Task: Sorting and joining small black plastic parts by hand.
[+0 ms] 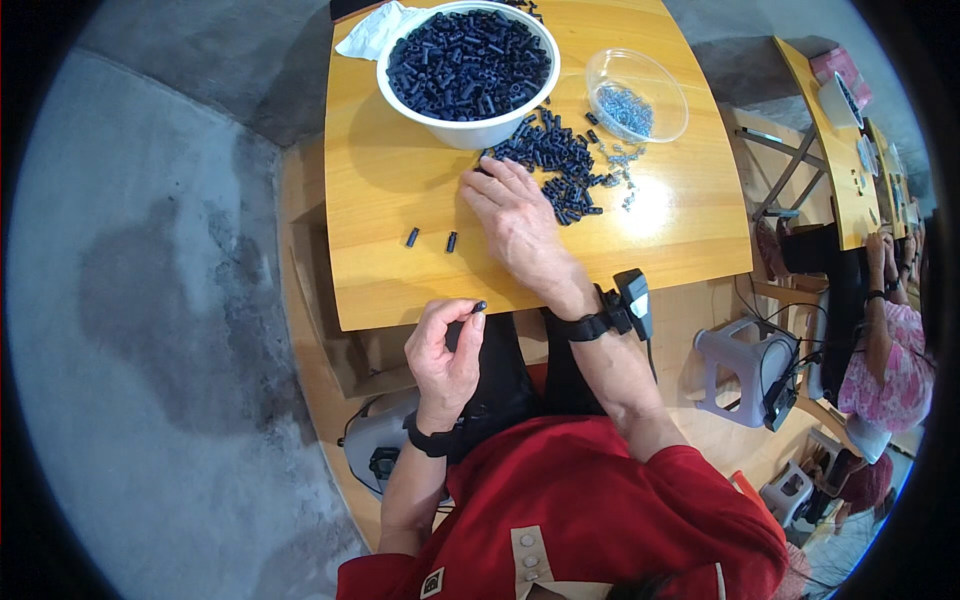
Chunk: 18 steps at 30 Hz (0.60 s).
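Observation:
Near the table's front edge, my left hand (445, 355) pinches a small black plastic tube (480, 306) between thumb and fingertips. My right hand (520, 225) reaches over the table just below the white bowl, at the left side of a loose pile of black plastic tubes (570, 175). Its fingers are curled and closed, with a dark bit showing at the tips; most of what they hold is hidden. Two single tubes, one (412, 237) and another (451, 242), lie apart on the wood left of my right hand.
A white bowl (470, 130) heaped with black tubes stands at the back of the wooden table (380, 290), beside a white cloth (375, 30). A clear tub (680, 110) holds small silvery parts, and several more (625, 165) lie scattered beside the pile. Right, a person works at another table.

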{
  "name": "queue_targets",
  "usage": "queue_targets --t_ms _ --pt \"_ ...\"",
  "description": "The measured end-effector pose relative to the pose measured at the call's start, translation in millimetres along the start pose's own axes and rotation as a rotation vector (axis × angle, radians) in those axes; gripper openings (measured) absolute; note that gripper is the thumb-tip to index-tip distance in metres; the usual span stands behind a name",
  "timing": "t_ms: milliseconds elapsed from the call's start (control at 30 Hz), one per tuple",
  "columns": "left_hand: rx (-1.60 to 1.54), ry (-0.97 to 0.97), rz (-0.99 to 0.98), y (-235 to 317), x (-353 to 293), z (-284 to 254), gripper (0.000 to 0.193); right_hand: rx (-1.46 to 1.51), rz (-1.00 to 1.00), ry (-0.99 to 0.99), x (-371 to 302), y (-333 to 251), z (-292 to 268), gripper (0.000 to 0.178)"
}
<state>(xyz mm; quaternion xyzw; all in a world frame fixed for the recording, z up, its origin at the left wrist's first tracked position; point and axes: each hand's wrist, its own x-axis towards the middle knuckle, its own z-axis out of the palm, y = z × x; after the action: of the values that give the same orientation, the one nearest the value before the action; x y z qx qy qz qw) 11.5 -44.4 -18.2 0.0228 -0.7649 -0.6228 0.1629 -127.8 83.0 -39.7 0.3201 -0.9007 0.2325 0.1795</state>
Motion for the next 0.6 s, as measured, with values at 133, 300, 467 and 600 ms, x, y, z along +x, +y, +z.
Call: queue_targets --t_ms 133,300,467,600 --pt "-0.037 -0.014 -0.031 -3 -3 2 0.013 -0.047 -0.029 -0.006 -13 16 -17 0.035" --pt "-0.043 -0.031 -0.046 -3 -7 9 0.014 -0.044 -0.04 0.022 -24 31 -35 0.031" --pt "-0.023 -0.011 -0.004 -1 -5 18 0.012 -0.039 0.024 0.085 -35 38 -48 0.027" --pt "-0.043 -0.016 -0.011 0 -2 24 0.013 0.027 0.122 0.201 -48 40 -53 0.025"
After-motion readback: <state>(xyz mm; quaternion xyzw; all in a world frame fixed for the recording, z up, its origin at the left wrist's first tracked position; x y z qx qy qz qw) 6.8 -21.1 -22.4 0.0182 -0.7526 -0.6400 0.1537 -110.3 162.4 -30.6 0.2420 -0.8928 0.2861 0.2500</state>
